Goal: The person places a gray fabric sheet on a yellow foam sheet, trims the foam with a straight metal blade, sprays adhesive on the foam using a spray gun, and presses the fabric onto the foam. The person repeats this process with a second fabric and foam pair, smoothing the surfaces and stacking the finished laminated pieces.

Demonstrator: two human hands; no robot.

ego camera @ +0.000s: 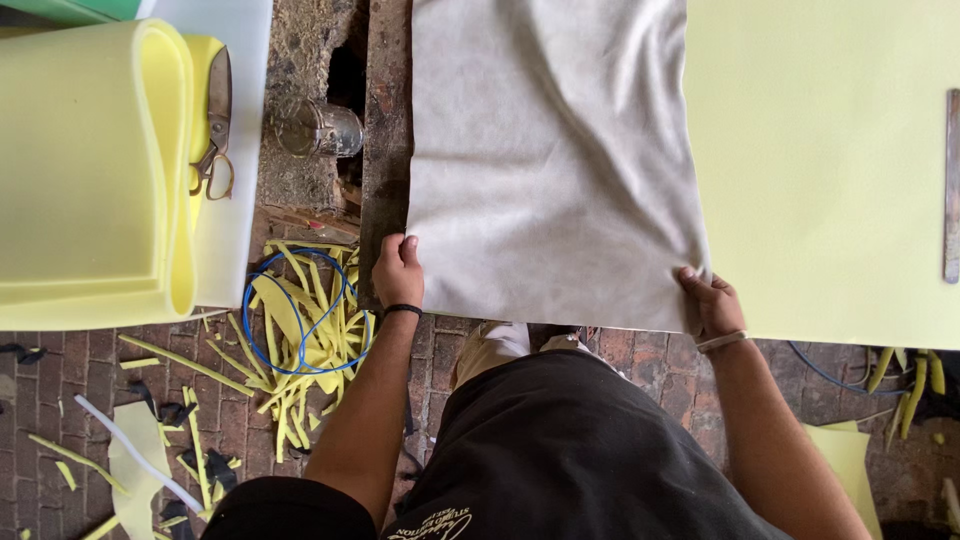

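In the head view, no package, label or sign is seen on the work surface; the only lettering is a pale print on the person's dark shirt at the bottom edge, left unread. A grey fabric sheet is spread flat in the middle of the picture, its long axis running away from the person toward the top edge, its near edge lying across just in front of the body. Its right part is laid over a large pale yellow foam sheet, which runs out to the right. A metal ruler is laid upright along the far right edge of that foam.

The near left corner of the fabric is pinched by the left hand, fingers curled closed on the edge, a dark band worn at the wrist. The near right corner is gripped by the right hand, fingers tucked under the cloth, a light band at the wrist.

At the left, a folded stack of yellow foam is seen, with scissors resting on it. A metal can stands beside a dark gap. Yellow foam offcuts and a looped blue cord are scattered on the brick floor.
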